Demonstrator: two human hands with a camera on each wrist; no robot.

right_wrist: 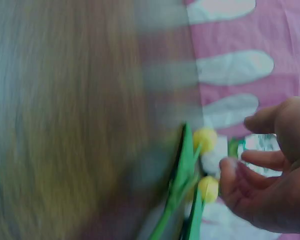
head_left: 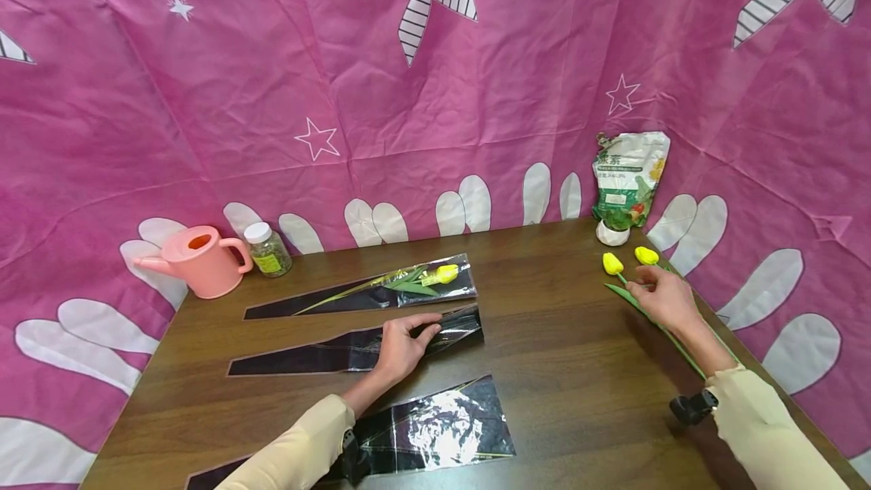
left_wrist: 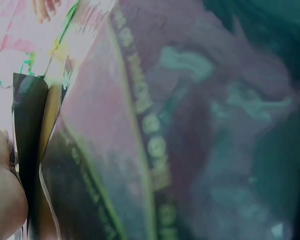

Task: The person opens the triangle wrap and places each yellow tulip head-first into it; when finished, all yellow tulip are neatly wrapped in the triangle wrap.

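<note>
My left hand (head_left: 401, 346) pinches the upper edge of the middle black flower sleeve (head_left: 299, 358), near its wide end. In the left wrist view the sleeve (left_wrist: 190, 130) fills most of the picture, its printed border in sharp slant and its mouth gaping beside the fingers. On the right, my right hand (head_left: 665, 301) hovers over two yellow tulips (head_left: 612, 264) with long green stems along the table's right edge. Its fingers are loosely bent and apart, with nothing between them; in the right wrist view the tulip heads (right_wrist: 208, 189) show just beyond the fingertips.
Behind the middle sleeve lies another black sleeve (head_left: 347, 301) with a yellow tulip (head_left: 445, 274) in it. A third sleeve (head_left: 469, 414) lies nearest me, partly under my left forearm. At the back stand a pink watering can (head_left: 211, 267), a lidded jar (head_left: 269, 252) and a fertilizer bag (head_left: 626, 180).
</note>
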